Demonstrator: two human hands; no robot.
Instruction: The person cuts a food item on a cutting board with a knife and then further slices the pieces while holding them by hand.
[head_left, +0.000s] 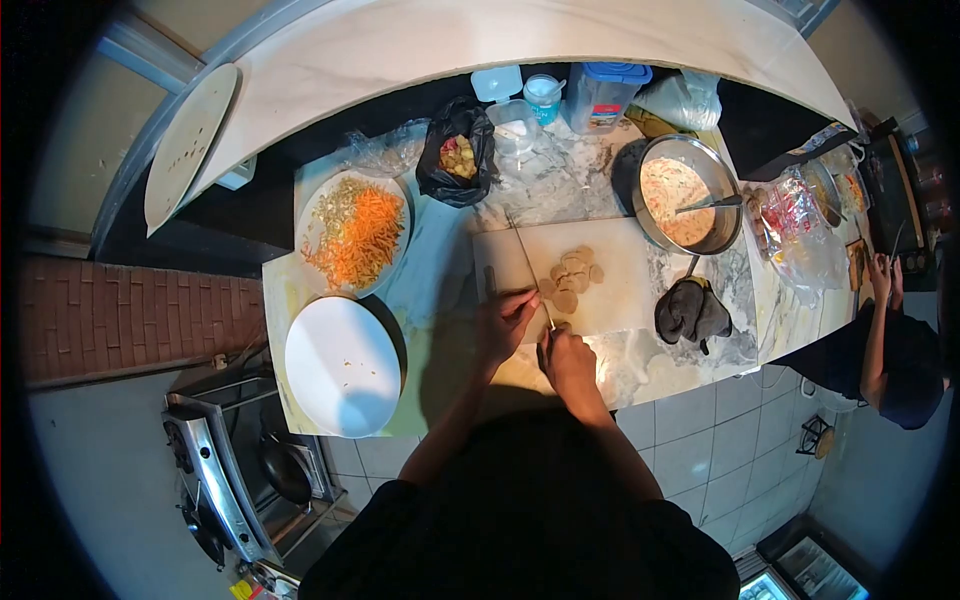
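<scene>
My right hand (pixel 572 368) is wrapped round the dark handle of a kitchen knife (pixel 527 252). The long blade points away from me over a white cutting board (pixel 625 285). Close to the left side of the blade, my left hand (pixel 508 322) has its fingers drawn together near the blade's lower part. Whatever may be between those fingers is too small to make out. Thin, round, pale brown slices (pixel 570 278) lie in a loose pile on the board, right of the blade.
Left stand a plate of shredded carrot (pixel 365 240) and a white plate (pixel 342 370) with crumbs. Behind the board is a black bag (pixel 440 185) of scraps. Right are a steel pot (pixel 735 215) of creamy mixture and a dark cloth (pixel 692 312). Another person (pixel 880 350) works far right.
</scene>
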